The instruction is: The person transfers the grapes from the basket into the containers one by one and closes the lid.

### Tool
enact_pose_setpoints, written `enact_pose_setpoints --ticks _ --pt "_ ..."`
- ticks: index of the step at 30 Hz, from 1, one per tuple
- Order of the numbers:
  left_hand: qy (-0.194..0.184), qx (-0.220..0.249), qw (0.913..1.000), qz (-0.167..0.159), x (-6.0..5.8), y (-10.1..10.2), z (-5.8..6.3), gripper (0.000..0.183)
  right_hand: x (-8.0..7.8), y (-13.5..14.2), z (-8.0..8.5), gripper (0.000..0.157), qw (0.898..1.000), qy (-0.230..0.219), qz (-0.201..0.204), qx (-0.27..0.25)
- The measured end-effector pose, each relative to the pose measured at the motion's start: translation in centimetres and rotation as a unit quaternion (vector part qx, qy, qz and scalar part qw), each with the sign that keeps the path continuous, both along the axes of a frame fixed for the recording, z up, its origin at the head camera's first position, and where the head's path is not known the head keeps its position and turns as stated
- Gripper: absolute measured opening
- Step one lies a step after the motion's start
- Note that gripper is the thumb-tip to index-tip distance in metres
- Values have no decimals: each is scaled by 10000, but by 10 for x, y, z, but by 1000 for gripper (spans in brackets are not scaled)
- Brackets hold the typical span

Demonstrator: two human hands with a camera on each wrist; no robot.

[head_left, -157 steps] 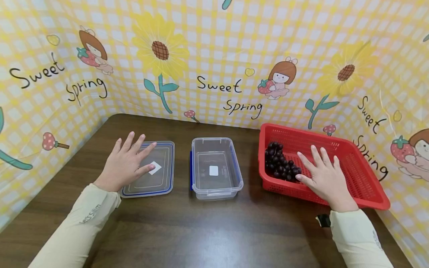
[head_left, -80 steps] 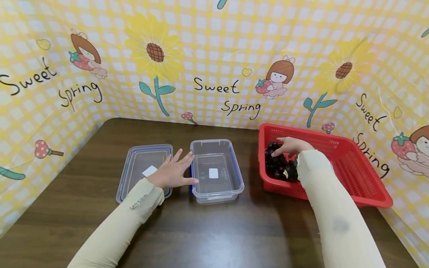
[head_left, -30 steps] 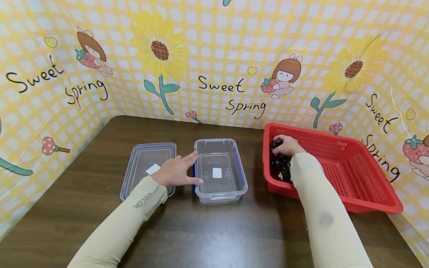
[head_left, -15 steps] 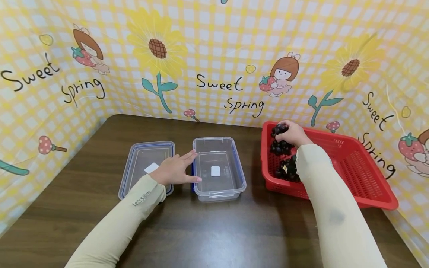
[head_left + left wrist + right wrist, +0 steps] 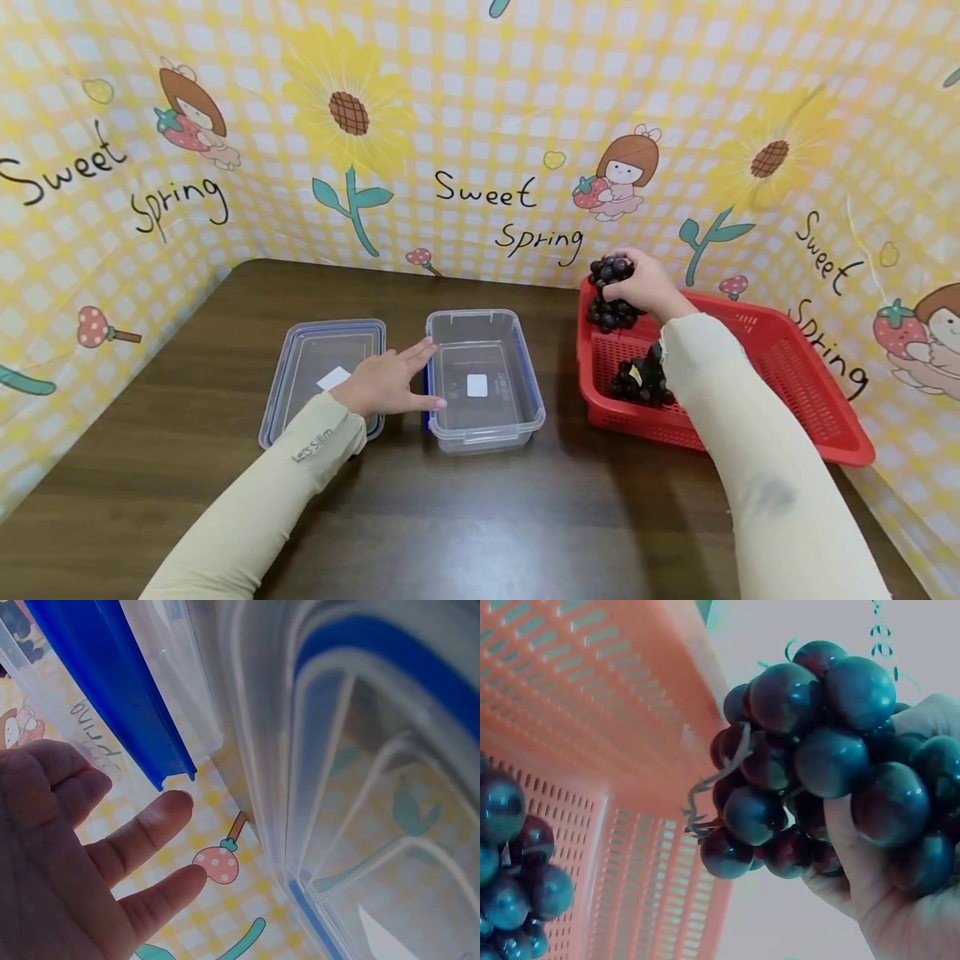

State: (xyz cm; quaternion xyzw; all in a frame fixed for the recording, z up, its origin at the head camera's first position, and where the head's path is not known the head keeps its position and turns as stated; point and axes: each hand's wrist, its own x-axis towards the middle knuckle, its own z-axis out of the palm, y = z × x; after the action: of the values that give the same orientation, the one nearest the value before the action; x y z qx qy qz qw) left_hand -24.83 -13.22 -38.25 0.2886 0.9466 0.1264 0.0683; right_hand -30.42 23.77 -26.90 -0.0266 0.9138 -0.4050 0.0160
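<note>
My right hand [image 5: 651, 287] grips a bunch of dark grapes [image 5: 611, 315], held at the back left rim of the red plastic basket [image 5: 630, 419]. In the right wrist view, my thumb presses into that bunch [image 5: 832, 761], and a bare brown stem sticks out of it. More dark grapes [image 5: 626, 388] lie in the basket's left part. My left hand [image 5: 386, 385] is spread at the left side of a clear plastic food container [image 5: 491, 354], thumb and fingertips at its rim. The left wrist view has the fingers just below the container's blue clip flap [image 5: 112, 690].
A clear lid [image 5: 311, 350] with a blue seal and a white label lies on the brown wooden table [image 5: 480, 525], left of the container and partly under the left hand. Yellow checked cloth [image 5: 480, 117] walls the table's back and sides. Table surface separates container and basket.
My right hand went into the basket, took hold of a grape bunch and raised it toward the back left rim. Earlier, the left hand moved from over the lid to the container's side.
</note>
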Motion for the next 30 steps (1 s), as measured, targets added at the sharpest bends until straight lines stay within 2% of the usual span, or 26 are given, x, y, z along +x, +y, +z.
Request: enact_pose_setpoints --ticks 4,8,11,15,20,30 --pt "-32 -19 10000 -32 1 0 1 92 1 -14 3 62 9998 15 39 -191" --pt "-20 -47 10000 -43 0 0 1 92 0 -30 2 61 9980 13 84 -622" --pt "1 -70 10000 -46 0 0 2 91 0 -47 0 60 9980 132 144 -599" --pt "20 -159 9999 -45 1 2 3 90 0 -70 -5 57 9986 349 269 -285" --pt "-14 -260 9997 -12 0 2 1 92 0 -100 -11 55 9981 338 498 -120" --pt "-143 -296 9994 88 -1 0 3 93 2 -150 -26 56 9957 383 772 -352"
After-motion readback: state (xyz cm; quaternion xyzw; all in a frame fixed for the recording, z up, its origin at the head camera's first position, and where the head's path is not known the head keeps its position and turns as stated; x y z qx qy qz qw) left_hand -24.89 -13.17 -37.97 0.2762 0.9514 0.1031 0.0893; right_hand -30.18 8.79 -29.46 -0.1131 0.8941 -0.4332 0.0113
